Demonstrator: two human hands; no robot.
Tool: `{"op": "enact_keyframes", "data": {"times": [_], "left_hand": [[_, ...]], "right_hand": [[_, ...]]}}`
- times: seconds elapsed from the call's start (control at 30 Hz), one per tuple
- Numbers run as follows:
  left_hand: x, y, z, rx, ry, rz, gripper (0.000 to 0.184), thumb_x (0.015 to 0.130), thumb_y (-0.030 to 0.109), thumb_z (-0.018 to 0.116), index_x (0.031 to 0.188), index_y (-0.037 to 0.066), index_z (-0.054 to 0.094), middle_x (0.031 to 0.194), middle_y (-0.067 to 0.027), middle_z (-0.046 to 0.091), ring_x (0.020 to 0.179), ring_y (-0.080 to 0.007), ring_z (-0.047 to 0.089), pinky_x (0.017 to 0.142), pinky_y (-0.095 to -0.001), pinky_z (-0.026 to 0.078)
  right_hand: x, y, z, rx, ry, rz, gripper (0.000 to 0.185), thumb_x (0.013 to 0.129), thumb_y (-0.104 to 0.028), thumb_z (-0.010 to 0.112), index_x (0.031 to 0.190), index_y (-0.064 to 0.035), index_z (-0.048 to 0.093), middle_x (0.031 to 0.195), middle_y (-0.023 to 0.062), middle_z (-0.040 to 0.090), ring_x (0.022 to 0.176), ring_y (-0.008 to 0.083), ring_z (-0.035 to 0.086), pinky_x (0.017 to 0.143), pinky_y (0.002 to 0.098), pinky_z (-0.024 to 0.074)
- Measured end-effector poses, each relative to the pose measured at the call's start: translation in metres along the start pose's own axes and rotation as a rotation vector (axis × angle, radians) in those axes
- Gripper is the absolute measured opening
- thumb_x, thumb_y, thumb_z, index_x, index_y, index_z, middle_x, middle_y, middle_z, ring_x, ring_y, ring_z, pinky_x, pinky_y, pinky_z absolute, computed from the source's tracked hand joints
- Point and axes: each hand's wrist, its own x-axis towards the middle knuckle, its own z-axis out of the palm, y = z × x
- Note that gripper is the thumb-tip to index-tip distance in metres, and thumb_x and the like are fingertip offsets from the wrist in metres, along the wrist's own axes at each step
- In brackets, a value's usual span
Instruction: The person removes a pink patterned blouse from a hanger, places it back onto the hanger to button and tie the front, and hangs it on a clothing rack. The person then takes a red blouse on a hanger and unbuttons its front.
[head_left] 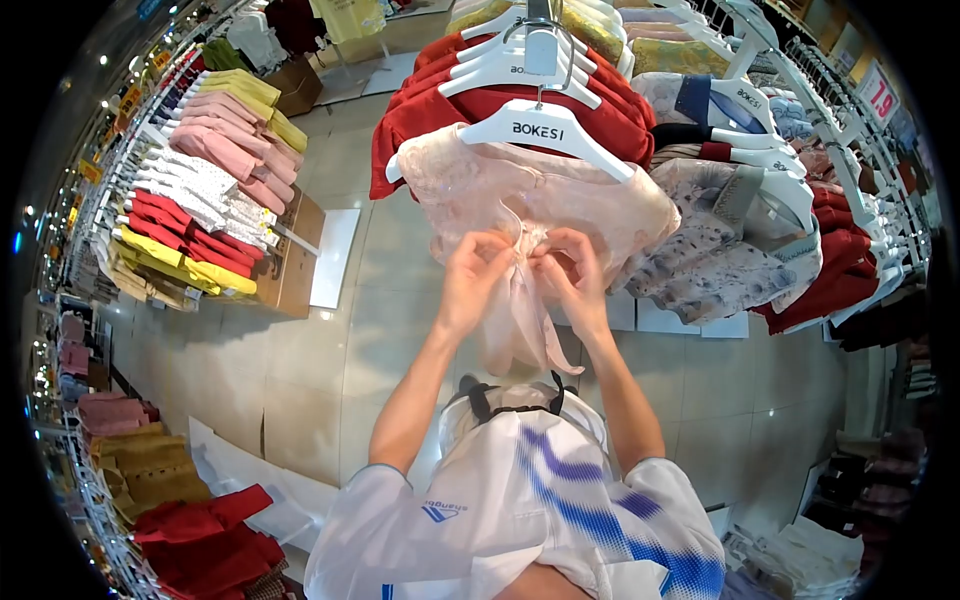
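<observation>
A pale pink blouse [600, 205] hangs in front of me on a white BOKESI hanger [545, 130]. At the blouse's front neckline, both of my hands work on a gathered tie of the same thin fabric. My left hand [475, 275] pinches the left side of the tie knot [528, 240] between thumb and fingers. On the knot's other side, my right hand [575, 270] pinches the fabric in the same way. The loose tie ends hang down below my fingers, over the floor.
Red tops [425, 120] hang right behind the blouse on the same rail. To the right is a floral grey blouse [690, 235] among other garments. A rack at left carries pink shirts [220, 140] and yellow ones. Lower left, a red garment [205, 545] hangs on another rack.
</observation>
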Motion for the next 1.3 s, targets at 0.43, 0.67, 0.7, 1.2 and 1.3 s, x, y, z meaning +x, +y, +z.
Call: {"op": "enact_keyframes", "data": {"times": [0.43, 0.67, 0.7, 1.2, 1.3], "left_hand": [[0.01, -0.011, -0.005, -0.216, 0.084, -0.119, 0.011, 0.091, -0.003, 0.063, 0.098, 0.002, 0.057, 0.103, -0.0063, 0.061, 0.097, -0.0108, 0.057, 0.088, -0.026, 0.046], [0.005, -0.006, -0.033, -0.032, -0.032, -0.152, 0.026, 0.089, -0.003, 0.064, 0.111, 0.003, 0.051, 0.11, -0.0057, 0.057, 0.1, -0.0109, 0.055, 0.089, -0.029, 0.046], [0.002, -0.013, -0.044, 0.119, -0.093, -0.137, 0.032, 0.086, -0.004, 0.065, 0.114, 0.003, 0.05, 0.112, -0.0064, 0.056, 0.1, -0.0135, 0.055, 0.089, -0.03, 0.046], [-0.063, -0.17, -0.133, 0.968, -0.061, -0.19, 0.017, 0.083, 0.004, 0.062, 0.097, -0.002, 0.055, 0.088, -0.0225, 0.058, 0.082, -0.0428, 0.058, 0.07, -0.044, 0.046], [-0.072, -0.176, -0.132, 0.91, 0.025, -0.179, 0.015, 0.085, 0.008, 0.063, 0.093, -0.003, 0.055, 0.081, -0.0216, 0.058, 0.075, -0.0394, 0.057, 0.067, -0.0424, 0.045]], "right_hand": [[-0.048, 0.093, -0.054, -0.769, -0.365, 0.056, 0.038, 0.081, -0.017, 0.074, 0.11, 0.0026, 0.058, 0.097, 0.015, 0.063, 0.088, 0.0267, 0.061, 0.083, 0.036, 0.0482], [-0.056, 0.098, -0.054, -0.405, -0.205, 0.283, 0.016, 0.092, -0.011, 0.062, 0.099, 0.0029, 0.059, 0.082, 0.0045, 0.062, 0.074, 0.0111, 0.053, 0.072, 0.0272, 0.0471], [-0.058, 0.089, -0.055, -0.4, -0.171, 0.298, 0.014, 0.094, -0.011, 0.06, 0.099, 0.0027, 0.059, 0.084, 0.0034, 0.062, 0.076, 0.0089, 0.052, 0.072, 0.0259, 0.0466], [-0.053, 0.035, -0.068, -0.667, -0.142, 0.139, 0.027, 0.086, 0.006, 0.054, 0.111, -0.0007, 0.054, 0.086, 0.007, 0.061, 0.066, 0.0106, 0.053, 0.057, 0.0265, 0.0415], [-0.05, 0.041, -0.075, -0.879, -0.278, -0.092, 0.026, 0.083, 0.007, 0.055, 0.107, -0.0011, 0.06, 0.087, 0.0128, 0.063, 0.075, 0.0231, 0.057, 0.067, 0.0333, 0.0455]]}}
